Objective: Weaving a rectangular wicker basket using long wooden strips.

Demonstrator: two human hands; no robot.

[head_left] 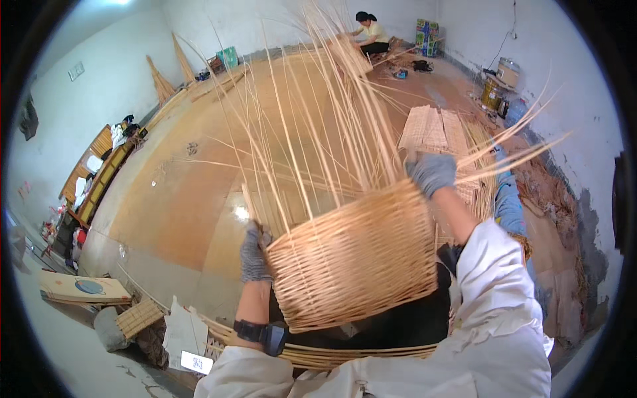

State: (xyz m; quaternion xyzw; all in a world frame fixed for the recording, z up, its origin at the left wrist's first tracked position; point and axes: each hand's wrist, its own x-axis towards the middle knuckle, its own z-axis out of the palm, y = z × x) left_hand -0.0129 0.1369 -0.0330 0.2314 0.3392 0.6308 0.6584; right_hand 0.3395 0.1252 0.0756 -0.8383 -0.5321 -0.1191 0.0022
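A half-woven wicker basket (pixel 352 259) is tilted in front of me, its near side a tight weave of pale canes. Long unwoven stakes (pixel 308 149) rise from its upper rim and fan out away from me. My left hand (pixel 253 253), in a grey glove, is closed on the basket's left upper corner; its fingertips are partly hidden. At the right upper corner my right hand (pixel 431 172), gloved the same and slightly blurred, is closed on the rim. Loose weaver ends (pixel 504 159) stick out to the right beside it.
Flat woven panels (pixel 424 129) and a bundle of canes lie on the floor to the right. Bent canes (pixel 358 357) curve across below the basket. At the back, another person (pixel 373 33) crouches over wickerwork. A wooden bench (pixel 99 166) stands along the left wall.
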